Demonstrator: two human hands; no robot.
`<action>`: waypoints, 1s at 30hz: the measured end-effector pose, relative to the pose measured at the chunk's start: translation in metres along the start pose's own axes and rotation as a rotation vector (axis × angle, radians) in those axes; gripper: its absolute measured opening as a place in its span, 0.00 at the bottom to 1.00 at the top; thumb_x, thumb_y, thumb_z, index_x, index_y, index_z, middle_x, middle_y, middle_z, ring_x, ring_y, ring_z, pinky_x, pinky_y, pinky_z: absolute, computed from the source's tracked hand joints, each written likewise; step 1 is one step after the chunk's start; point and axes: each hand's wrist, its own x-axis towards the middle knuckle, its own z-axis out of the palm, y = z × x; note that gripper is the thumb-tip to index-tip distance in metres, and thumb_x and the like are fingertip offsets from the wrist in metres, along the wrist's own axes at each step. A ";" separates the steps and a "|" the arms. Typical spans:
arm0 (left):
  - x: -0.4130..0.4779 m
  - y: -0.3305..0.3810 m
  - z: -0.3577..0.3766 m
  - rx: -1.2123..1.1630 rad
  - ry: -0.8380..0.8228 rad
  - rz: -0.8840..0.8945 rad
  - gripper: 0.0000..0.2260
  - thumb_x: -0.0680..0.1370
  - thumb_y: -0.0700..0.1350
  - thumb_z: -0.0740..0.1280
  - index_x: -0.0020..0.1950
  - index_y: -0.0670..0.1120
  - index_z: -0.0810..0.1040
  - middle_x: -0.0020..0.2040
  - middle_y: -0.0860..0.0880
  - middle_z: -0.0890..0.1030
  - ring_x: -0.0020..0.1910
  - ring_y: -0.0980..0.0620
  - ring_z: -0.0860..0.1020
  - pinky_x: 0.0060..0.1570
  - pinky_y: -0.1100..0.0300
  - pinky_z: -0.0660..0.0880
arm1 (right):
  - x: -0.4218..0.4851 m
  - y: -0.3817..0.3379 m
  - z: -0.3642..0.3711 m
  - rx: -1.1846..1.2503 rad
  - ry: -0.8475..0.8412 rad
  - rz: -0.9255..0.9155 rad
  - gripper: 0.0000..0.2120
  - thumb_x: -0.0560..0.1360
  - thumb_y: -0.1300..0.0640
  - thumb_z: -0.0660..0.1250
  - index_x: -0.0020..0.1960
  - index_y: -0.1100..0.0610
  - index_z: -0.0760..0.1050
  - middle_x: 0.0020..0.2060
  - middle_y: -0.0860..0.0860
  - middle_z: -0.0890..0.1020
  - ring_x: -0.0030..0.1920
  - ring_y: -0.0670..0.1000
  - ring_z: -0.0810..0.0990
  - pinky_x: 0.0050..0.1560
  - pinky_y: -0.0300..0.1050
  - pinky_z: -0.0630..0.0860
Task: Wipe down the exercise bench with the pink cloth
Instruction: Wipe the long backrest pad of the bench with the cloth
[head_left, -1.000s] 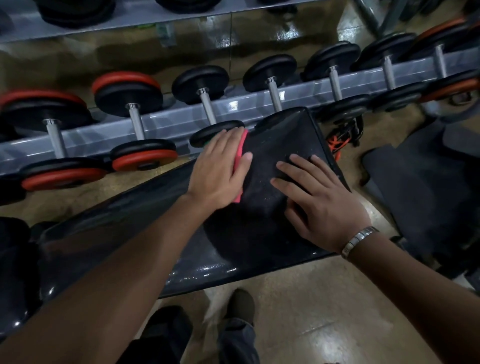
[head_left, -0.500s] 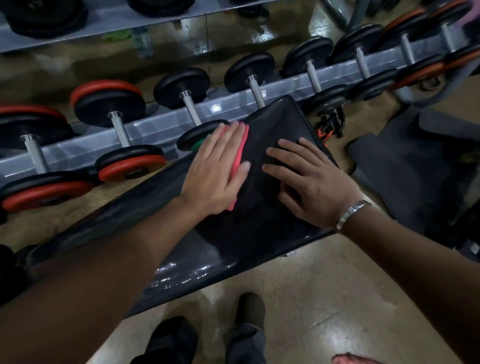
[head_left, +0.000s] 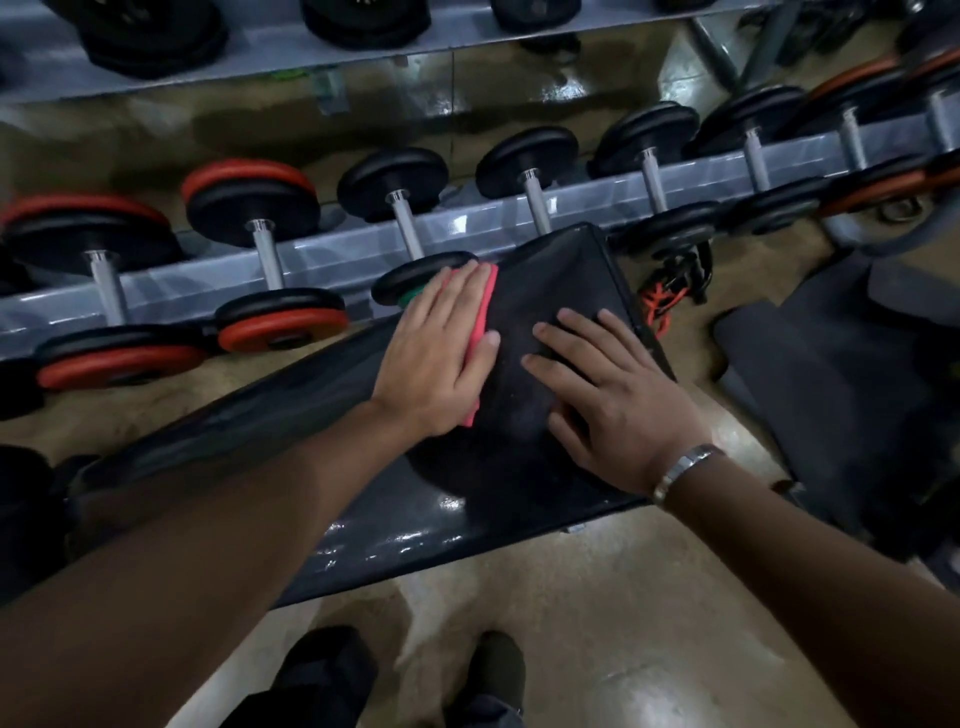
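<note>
You stand on a glossy tan floor (head_left: 597, 613) that throws back pale glare. Ahead of you a grey rack (head_left: 332, 260) carries a row of dumbbells (head_left: 254, 228), some black, some red-rimmed. A dark mat (head_left: 831, 364) lies to your right.

Both arms reach forward and down, hands laid flat side by side.

The left hand (head_left: 441, 348) lies palm down, fingers straight and together; the right hand (head_left: 610, 402) lies palm down just beside it, fingers spread, wrist bent slightly inward.
</note>
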 end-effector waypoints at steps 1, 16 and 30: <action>0.013 0.006 -0.001 -0.014 0.018 -0.077 0.29 0.86 0.56 0.48 0.84 0.43 0.60 0.83 0.46 0.65 0.83 0.47 0.61 0.83 0.49 0.55 | 0.000 -0.001 0.000 0.008 -0.004 0.000 0.22 0.77 0.50 0.61 0.69 0.55 0.76 0.72 0.56 0.74 0.77 0.59 0.66 0.76 0.63 0.61; -0.027 0.000 0.009 0.003 0.052 -0.187 0.29 0.86 0.55 0.47 0.86 0.45 0.55 0.86 0.48 0.58 0.86 0.47 0.51 0.84 0.44 0.52 | 0.000 0.013 -0.001 0.254 0.257 0.091 0.11 0.74 0.61 0.64 0.51 0.60 0.83 0.58 0.57 0.82 0.62 0.60 0.78 0.66 0.63 0.71; -0.062 0.074 0.031 -0.068 0.189 -0.535 0.30 0.85 0.57 0.47 0.87 0.48 0.50 0.87 0.51 0.51 0.86 0.49 0.44 0.84 0.41 0.49 | 0.003 0.038 -0.011 0.162 0.081 -0.039 0.16 0.74 0.65 0.65 0.60 0.57 0.81 0.62 0.55 0.80 0.63 0.60 0.77 0.65 0.57 0.73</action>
